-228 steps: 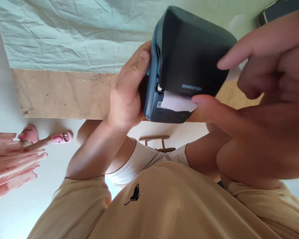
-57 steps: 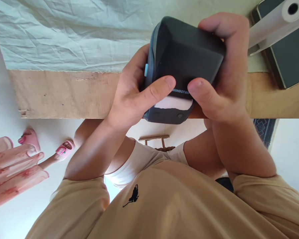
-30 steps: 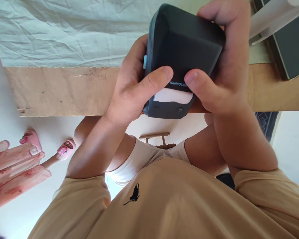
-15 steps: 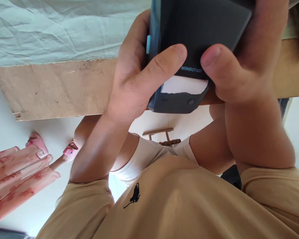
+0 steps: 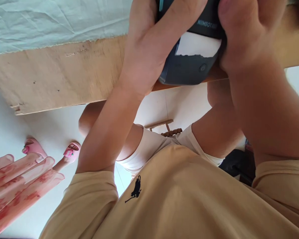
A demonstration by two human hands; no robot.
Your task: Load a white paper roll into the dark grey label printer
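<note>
A dark blue-grey label printer (image 5: 189,68) is held at the top edge of the view, above the table's front edge. A strip of white label paper (image 5: 198,46) pokes out of its slot. My left hand (image 5: 149,49) grips the printer's left side, thumb laid across its front. My right hand (image 5: 241,36) clasps the right side, thumb pressed on the front above the paper. Most of the printer's body is cut off by the frame.
The wooden table (image 5: 59,76) carries a pale green cloth (image 5: 52,23). Below it a wooden stool (image 5: 164,127) shows between my knees. At the lower left another person stands in a pink patterned skirt (image 5: 17,186) and pink sandals (image 5: 71,152).
The printer and both hands have shifted up and closer in view, so its top is now out of frame. Earlier my right hand left the paper strip and wrapped round the printer's right side.
</note>
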